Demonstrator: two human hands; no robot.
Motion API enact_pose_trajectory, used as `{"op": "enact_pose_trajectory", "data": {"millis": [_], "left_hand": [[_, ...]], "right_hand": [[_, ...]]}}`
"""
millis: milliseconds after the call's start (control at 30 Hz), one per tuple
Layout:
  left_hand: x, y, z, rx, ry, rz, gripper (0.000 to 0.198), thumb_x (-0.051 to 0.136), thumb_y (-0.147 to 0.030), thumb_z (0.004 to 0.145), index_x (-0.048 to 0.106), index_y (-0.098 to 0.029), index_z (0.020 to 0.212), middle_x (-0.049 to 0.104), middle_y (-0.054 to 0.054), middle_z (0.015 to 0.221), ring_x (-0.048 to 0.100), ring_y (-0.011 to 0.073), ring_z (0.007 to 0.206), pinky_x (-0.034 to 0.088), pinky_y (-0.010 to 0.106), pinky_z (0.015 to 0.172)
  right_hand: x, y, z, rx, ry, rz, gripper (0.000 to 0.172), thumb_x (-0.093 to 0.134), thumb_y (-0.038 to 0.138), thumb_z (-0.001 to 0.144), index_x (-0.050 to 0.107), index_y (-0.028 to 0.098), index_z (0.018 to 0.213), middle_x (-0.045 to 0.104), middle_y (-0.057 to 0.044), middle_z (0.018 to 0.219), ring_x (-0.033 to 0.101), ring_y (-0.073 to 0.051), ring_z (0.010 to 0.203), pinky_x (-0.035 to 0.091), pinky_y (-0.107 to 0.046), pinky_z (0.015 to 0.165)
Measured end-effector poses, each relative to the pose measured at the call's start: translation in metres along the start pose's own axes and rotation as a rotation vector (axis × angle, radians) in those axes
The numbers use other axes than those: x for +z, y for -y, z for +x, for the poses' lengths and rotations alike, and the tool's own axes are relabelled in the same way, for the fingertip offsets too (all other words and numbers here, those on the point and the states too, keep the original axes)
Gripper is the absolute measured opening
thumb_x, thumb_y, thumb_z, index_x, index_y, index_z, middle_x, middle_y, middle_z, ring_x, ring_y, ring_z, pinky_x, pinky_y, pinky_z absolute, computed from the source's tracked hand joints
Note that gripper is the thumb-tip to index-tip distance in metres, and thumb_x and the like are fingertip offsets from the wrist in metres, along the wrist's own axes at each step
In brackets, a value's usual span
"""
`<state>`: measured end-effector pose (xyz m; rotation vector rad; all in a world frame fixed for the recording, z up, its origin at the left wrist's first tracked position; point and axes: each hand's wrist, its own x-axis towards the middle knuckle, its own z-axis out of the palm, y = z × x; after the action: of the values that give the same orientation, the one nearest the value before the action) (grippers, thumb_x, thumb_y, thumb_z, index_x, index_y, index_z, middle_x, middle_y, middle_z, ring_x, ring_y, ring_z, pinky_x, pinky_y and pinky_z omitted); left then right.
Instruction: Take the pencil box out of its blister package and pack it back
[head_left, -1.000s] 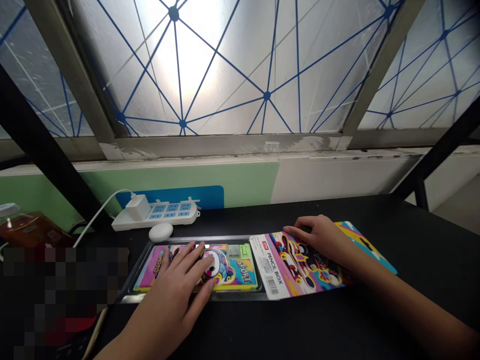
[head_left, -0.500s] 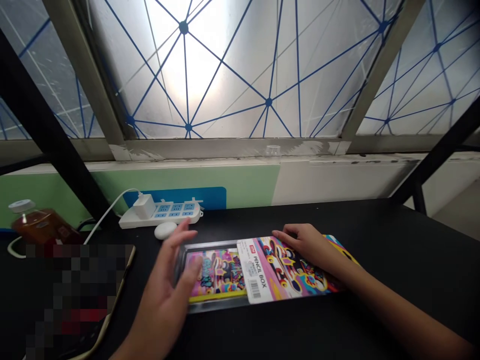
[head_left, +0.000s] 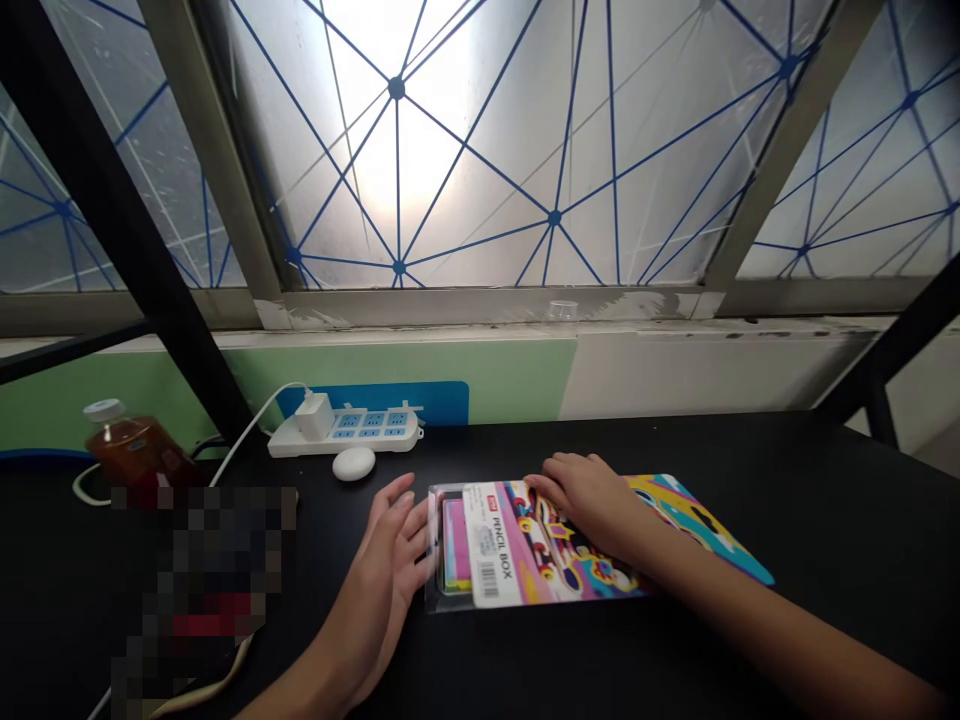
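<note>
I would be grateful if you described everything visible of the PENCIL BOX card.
The card looks like printed cardboard: a white strip with lettering and barcode at its left end, bright cartoon art, teal and yellow toward the right. It lies over the clear tray, whose left end pokes out. The right grip rests on it; the forearm hides part.

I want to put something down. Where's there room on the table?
The black table is bare right of the PENCIL BOX card, between the right arm and the wall. Another patch lies in front of the card, between right arm and left arm. The back left is crowded: bottle, power strip, white oval thing.
</note>
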<state>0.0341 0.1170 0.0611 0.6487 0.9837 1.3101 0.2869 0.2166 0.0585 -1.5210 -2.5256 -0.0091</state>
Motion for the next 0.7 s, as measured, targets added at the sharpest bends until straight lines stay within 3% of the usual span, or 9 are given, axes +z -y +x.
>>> {"op": "enact_pose_trajectory", "data": {"millis": [167, 300, 400, 500, 567, 700], "left_hand": [[-0.001, -0.002, 0.001, -0.036, 0.003, 0.068, 0.055, 0.047, -0.050, 0.105, 0.029, -0.028, 0.153, 0.068, 0.016, 0.138, 0.066, 0.0296, 0.127, 0.047, 0.049, 0.110], [-0.003, -0.006, 0.003, -0.011, -0.002, 0.224, 0.062, 0.056, -0.035, 0.102, 0.024, -0.029, 0.155, 0.069, 0.013, 0.136, 0.069, 0.0264, 0.123, 0.046, 0.045, 0.112], [-0.006, -0.009, 0.008, 0.021, -0.053, 0.245, 0.055, 0.053, -0.030, 0.102, 0.029, -0.025, 0.150, 0.062, 0.016, 0.143, 0.065, 0.0256, 0.127, 0.049, 0.041, 0.108], [-0.010, -0.008, 0.013, 0.045, -0.112, 0.285, 0.050, 0.053, -0.032, 0.100, 0.033, -0.022, 0.145, 0.056, 0.019, 0.146, 0.062, 0.0273, 0.128, 0.053, 0.040, 0.099], [-0.013, -0.008, 0.016, 0.055, -0.121, 0.322, 0.050, 0.054, -0.033, 0.098, 0.036, -0.020, 0.143, 0.060, 0.018, 0.137, 0.065, 0.0277, 0.122, 0.056, 0.038, 0.091], [-0.016, -0.006, 0.020, 0.087, -0.070, 0.412, 0.050, 0.064, -0.034, 0.089, 0.047, -0.018, 0.132, 0.066, 0.008, 0.105, 0.068, 0.0224, 0.089, 0.054, 0.033, 0.072]], "right_hand": [[0.003, 0.059, 0.024, -0.154, -0.007, -0.045, 0.038, 0.044, 0.038, 0.110, 0.065, 0.020, 0.084, 0.073, -0.007, 0.088, 0.067, -0.023, 0.084, 0.038, -0.035, 0.077], [-0.005, 0.068, 0.033, -0.147, -0.066, -0.042, 0.035, 0.049, 0.045, 0.107, 0.066, 0.019, 0.092, 0.073, -0.010, 0.099, 0.067, -0.026, 0.095, 0.040, -0.038, 0.086], [-0.016, 0.039, 0.028, -0.065, -0.114, 0.010, 0.031, 0.055, 0.049, 0.103, 0.066, 0.020, 0.100, 0.072, -0.011, 0.108, 0.066, -0.028, 0.102, 0.041, -0.040, 0.092], [-0.026, -0.013, 0.009, 0.088, -0.112, 0.098, 0.039, 0.049, 0.056, 0.101, 0.065, 0.021, 0.094, 0.074, -0.010, 0.095, 0.069, -0.028, 0.088, 0.046, -0.039, 0.080], [-0.029, -0.050, -0.009, 0.187, -0.064, 0.177, 0.050, 0.039, 0.063, 0.100, 0.064, 0.022, 0.086, 0.073, -0.008, 0.080, 0.068, -0.026, 0.071, 0.047, -0.036, 0.064], [-0.030, -0.099, -0.046, 0.252, 0.103, 0.362, 0.064, 0.041, 0.078, 0.091, 0.069, 0.022, 0.081, 0.076, -0.007, 0.076, 0.072, -0.025, 0.069, 0.054, -0.032, 0.058]]}}
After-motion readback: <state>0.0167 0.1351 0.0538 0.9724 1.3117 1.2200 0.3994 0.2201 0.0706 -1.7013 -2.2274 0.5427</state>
